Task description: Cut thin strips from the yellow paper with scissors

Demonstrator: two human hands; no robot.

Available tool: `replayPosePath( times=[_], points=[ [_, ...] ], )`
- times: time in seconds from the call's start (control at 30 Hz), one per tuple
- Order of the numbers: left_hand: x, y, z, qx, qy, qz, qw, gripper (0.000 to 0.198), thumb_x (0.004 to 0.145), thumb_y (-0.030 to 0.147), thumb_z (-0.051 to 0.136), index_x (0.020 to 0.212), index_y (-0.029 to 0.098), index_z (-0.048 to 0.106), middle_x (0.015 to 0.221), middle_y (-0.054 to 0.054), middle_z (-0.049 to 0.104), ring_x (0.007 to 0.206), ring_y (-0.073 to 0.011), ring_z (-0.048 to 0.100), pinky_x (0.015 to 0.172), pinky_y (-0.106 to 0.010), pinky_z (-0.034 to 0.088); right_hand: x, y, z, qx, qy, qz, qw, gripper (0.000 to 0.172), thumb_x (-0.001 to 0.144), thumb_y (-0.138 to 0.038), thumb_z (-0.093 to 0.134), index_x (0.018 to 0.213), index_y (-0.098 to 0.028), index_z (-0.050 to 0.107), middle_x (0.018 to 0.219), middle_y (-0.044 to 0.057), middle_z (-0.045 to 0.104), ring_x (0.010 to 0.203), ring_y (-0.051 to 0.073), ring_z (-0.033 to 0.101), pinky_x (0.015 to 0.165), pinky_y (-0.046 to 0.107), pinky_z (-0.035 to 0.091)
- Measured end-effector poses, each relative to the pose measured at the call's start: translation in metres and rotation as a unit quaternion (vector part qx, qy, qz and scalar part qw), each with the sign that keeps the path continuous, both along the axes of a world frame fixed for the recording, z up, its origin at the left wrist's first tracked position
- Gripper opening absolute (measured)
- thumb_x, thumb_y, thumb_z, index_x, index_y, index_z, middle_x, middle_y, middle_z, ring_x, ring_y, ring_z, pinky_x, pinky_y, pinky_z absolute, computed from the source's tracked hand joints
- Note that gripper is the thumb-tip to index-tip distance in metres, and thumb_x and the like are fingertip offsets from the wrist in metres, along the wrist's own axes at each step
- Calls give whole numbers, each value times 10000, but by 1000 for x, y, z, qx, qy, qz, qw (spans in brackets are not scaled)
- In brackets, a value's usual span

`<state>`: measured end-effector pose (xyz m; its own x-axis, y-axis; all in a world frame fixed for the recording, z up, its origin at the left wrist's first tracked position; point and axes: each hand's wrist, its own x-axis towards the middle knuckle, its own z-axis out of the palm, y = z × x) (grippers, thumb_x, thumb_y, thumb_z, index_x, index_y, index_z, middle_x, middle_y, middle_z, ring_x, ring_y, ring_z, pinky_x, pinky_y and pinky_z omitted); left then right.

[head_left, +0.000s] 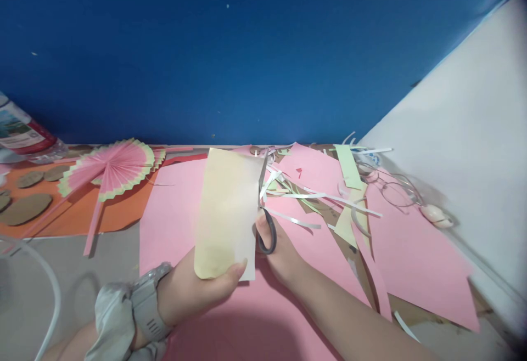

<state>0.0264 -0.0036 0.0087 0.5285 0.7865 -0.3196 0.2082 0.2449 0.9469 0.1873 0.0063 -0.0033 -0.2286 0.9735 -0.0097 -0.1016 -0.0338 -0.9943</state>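
A pale yellow sheet of paper [224,213], whitish along its right side, stands upright in front of me. My left hand [209,287] grips its lower edge, the thumb on the near face and the other fingers hidden behind. My right hand [284,257] is closed around scissors [273,232] with dark handles. Their blades point up along the paper's right edge; whether they touch or cut into it, I cannot tell. Beneath both hands lie pink paper sheets [173,207]. Thin white paper strips [296,221] are scattered right of the scissors.
A pleated pink and green paper fan [123,169] rests on orange paper [119,221] at left, near brown cardboard ovals [28,209]. Behind them leans a bottle [24,133]. A computer mouse [436,216] lies by the white wall at right. A blue wall [247,59] closes the back.
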Motion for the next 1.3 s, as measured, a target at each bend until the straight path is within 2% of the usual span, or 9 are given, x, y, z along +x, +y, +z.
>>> replayPosePath(
  times=[0.27,0.53,0.73,0.93,1.07,1.2,1.3],
  points=[
    [0,-1,1,-5,3,2,1000,388,829,364,575,1173,194,630,1134,-71,726,1186,-292,594,883,-359,588,0,-2,0,1,-18,-14,1000,513,937,-612,342,957,-196,642,850,67,676,821,233,619,707,318,500],
    [2,0,0,-9,4,8,1000,479,793,397,608,1229,197,608,1154,-75,717,1151,-305,618,899,-385,578,-1,-3,-1,-10,-37,-54,998,483,912,-632,385,759,-210,565,720,27,627,659,190,552,617,290,449],
    [2,1,-1,-1,-3,10,1000,489,800,382,607,1250,191,589,1133,-86,725,1121,-304,637,893,-402,579,-1,-2,-3,-9,-22,-29,999,493,910,-640,377,690,-216,501,647,1,550,579,159,468,543,269,394],
    [1,1,1,10,11,0,1000,477,814,353,594,1261,186,585,1154,-84,718,1153,-295,619,919,-378,565,-1,-2,-3,-14,-33,-51,998,515,880,-667,406,647,-217,498,592,-8,508,549,161,446,548,280,415],
    [1,2,0,22,12,-8,1000,473,814,355,585,1250,173,594,1170,-82,711,1182,-293,597,941,-379,552,-1,-2,-3,-10,-26,-44,999,503,892,-655,397,706,-210,540,629,0,534,584,168,468,597,289,440],
    [2,2,1,35,5,-11,999,445,821,325,569,1242,182,600,1204,-80,695,1174,-298,603,951,-392,546,-2,-3,-2,-10,-27,-56,998,521,868,-681,412,668,-211,515,600,-14,494,541,151,424,574,282,429],
    [2,1,1,17,-3,-9,1000,449,821,328,568,1246,188,598,1208,-79,692,1180,-308,596,918,-396,569,-4,-4,0,-7,-26,-55,998,519,880,-675,392,727,-206,555,618,-8,509,567,159,439,595,284,433]
  ],
)
